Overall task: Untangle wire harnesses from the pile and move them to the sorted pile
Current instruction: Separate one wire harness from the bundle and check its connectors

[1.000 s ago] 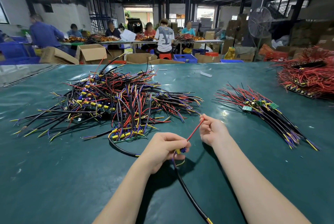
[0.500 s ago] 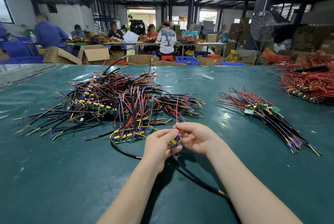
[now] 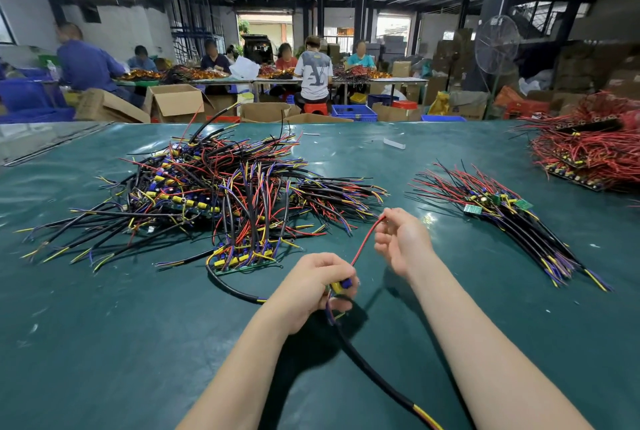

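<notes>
A tangled pile of wire harnesses (image 3: 207, 197), black, red, yellow and purple, covers the left middle of the green table (image 3: 104, 343). The sorted pile (image 3: 502, 218) lies to the right, its harnesses laid side by side. My left hand (image 3: 311, 287) grips one harness at its yellow and blue component end. From that hand its thick black cable (image 3: 374, 377) trails toward me. My right hand (image 3: 401, 242) pinches the tip of the same harness's red wire (image 3: 365, 240), stretched straight between both hands.
A heap of red wire harnesses (image 3: 588, 155) sits at the far right edge. A small white strip (image 3: 394, 143) lies at the back of the table. Beyond the table are cardboard boxes (image 3: 173, 102), blue crates, a standing fan (image 3: 497, 45) and several seated people.
My hands were together at the component half a second ago. My right hand has slid up and to the right along the red wire, pulling it straight.
</notes>
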### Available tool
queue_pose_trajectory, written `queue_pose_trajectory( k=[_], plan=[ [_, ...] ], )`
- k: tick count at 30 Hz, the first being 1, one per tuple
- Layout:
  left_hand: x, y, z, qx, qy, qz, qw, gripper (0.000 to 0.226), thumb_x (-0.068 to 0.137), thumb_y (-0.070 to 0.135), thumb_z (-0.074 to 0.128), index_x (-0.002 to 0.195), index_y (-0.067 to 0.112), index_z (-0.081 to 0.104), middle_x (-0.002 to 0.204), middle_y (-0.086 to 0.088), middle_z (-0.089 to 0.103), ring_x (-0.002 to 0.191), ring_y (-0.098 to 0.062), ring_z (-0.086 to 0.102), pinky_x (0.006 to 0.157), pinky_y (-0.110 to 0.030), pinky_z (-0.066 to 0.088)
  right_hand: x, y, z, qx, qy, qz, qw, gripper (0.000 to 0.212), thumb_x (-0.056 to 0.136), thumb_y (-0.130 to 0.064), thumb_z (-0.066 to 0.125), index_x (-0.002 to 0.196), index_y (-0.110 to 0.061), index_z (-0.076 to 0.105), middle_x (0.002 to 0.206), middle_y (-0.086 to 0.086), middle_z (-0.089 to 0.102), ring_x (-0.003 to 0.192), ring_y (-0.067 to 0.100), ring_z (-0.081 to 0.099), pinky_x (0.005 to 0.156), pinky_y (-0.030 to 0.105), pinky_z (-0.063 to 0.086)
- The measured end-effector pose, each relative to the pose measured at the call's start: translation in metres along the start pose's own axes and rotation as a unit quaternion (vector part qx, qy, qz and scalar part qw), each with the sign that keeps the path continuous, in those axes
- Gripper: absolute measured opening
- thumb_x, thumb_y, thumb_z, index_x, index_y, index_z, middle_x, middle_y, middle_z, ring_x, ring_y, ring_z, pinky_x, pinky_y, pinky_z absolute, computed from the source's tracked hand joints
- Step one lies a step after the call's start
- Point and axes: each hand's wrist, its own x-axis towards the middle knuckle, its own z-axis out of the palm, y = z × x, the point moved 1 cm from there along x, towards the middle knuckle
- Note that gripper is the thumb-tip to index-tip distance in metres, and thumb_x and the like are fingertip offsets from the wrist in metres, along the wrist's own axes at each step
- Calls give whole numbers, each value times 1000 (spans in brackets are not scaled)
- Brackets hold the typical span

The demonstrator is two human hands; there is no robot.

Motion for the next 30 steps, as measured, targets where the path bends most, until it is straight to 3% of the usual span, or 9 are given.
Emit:
queue_pose_trajectory(
  k=[5, 9, 11, 14, 19, 23, 27, 29, 30],
  plan=[
    [2, 1, 9, 88, 28, -12, 996, 14, 69, 10, 46, 55, 7, 41, 42, -1, 46, 40, -12, 54, 37, -16, 42, 1, 4, 7, -57, -7, -25, 998, 29, 91, -8, 38, 63, -13, 38, 31, -3, 42, 23, 7, 32, 35, 7, 24],
    [-1, -3, 6, 114, 3, 23, 993, 22, 90, 9, 47, 69, 13, 52, 42, 4, 49, 43, -7, 56, 40, -17, 44, 0, 3, 6, -24, -3, -16, 1000, 34, 98, -22, 39, 67, -11, 48, 34, -2, 47, 25, 6, 39, 31, 9, 30],
    [-1, -1, 4, 98, 12, 42, 994, 20, 93, 6, 44, 78, 13, 54, 42, 5, 54, 45, -7, 58, 42, -18, 47, -1, 2, 5, -38, -30, -15, 999, 37, 99, -32, 38, 74, -10, 55, 38, -2, 53, 29, 5, 45, 32, 12, 35],
    [1, 10, -8, -3, 106, 86, 991, 20, 95, 5, 42, 79, 11, 52, 51, 3, 64, 48, -5, 61, 47, -19, 51, -8, 7, 13, -117, -97, 1, 988, 34, 96, -35, 43, 77, -10, 55, 43, -1, 55, 32, 6, 47, 33, 13, 35],
    [1, 23, -35, -208, 190, 142, 949, 24, 99, 9, 35, 80, 13, 48, 87, 2, 66, 72, -10, 64, 65, -29, 50, -30, 24, 46, -247, -287, 22, 925, 8, 91, -16, 54, 84, -13, 55, 54, -2, 59, 41, 7, 54, 43, 17, 47],
    [0, 23, -38, -313, 202, 170, 912, 28, 100, 7, 30, 78, 13, 45, 96, -2, 61, 85, -16, 59, 88, -40, 42, -37, 27, 55, -350, -277, -49, 894, 16, 86, -5, 61, 83, -17, 50, 61, 1, 55, 44, 3, 52, 45, 15, 41],
    [-1, 24, -39, -384, 181, 188, 886, 31, 101, 9, 27, 76, 16, 43, 99, -3, 62, 83, -18, 62, 78, -33, 45, -38, 28, 58, -539, -246, -187, 784, 30, 84, -13, 63, 60, -26, 49, 57, -7, 45, 54, 4, 38, 54, 18, 31],
    [-3, 25, -43, -394, 181, 186, 882, 30, 100, 10, 29, 75, 19, 42, 96, -2, 64, 72, -12, 65, 68, -25, 46, -39, 29, 58, -563, -256, -201, 759, 34, 86, -16, 61, 57, -25, 47, 55, -7, 43, 52, 4, 38, 50, 13, 30],
    [-3, 26, -44, -396, 183, 183, 881, 30, 100, 11, 29, 74, 20, 41, 93, -1, 66, 64, -9, 64, 61, -21, 46, -40, 30, 58, -547, -270, -184, 771, 32, 88, -15, 60, 60, -23, 47, 56, -6, 45, 51, 5, 42, 48, 11, 32]
  ],
)
